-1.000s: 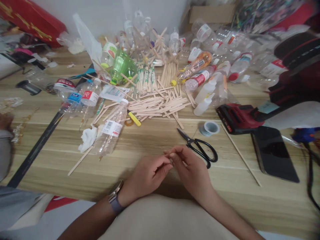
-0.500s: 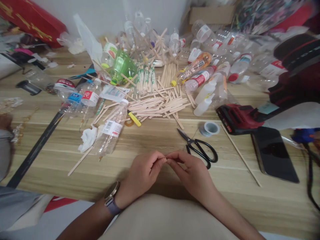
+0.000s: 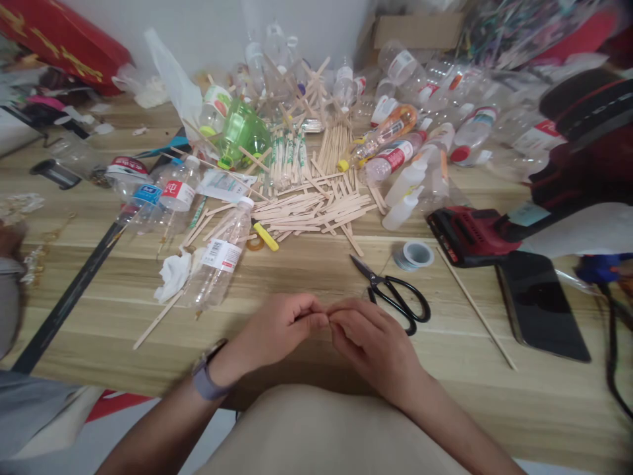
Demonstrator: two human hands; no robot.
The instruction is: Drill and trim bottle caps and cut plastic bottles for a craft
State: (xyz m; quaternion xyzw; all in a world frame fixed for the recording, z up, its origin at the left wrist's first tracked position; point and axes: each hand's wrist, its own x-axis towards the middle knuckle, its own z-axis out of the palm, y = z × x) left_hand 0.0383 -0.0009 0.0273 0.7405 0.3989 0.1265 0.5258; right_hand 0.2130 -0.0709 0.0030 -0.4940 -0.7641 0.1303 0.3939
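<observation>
My left hand (image 3: 284, 330), with a watch on its wrist, and my right hand (image 3: 373, 343) meet at the fingertips above the table's near edge. Both are closed in a pinch, and whatever lies between the fingers is too small to make out. Just beyond my right hand lie black-handled scissors (image 3: 395, 290), blades pointing away to the left. A spool of thin grey cord or wire (image 3: 414, 256) stands behind them. Left of my hands a clear plastic bottle (image 3: 222, 257) with a white label lies tilted, its capped end away from me.
Wooden craft sticks (image 3: 311, 211) are heaped mid-table, with a yellow-handled tool (image 3: 266, 236) beside them. Many plastic bottles (image 3: 395, 155) crowd the back. A red power drill (image 3: 475, 234), a phone (image 3: 544, 307) and a thin stick (image 3: 477, 310) lie right. Another person's sleeve (image 3: 10, 303) shows left.
My left wrist has turned and dropped slightly to the left. The fingers of my right hand have curled in more, and the fingertips remain together. Nothing on the table has visibly moved.
</observation>
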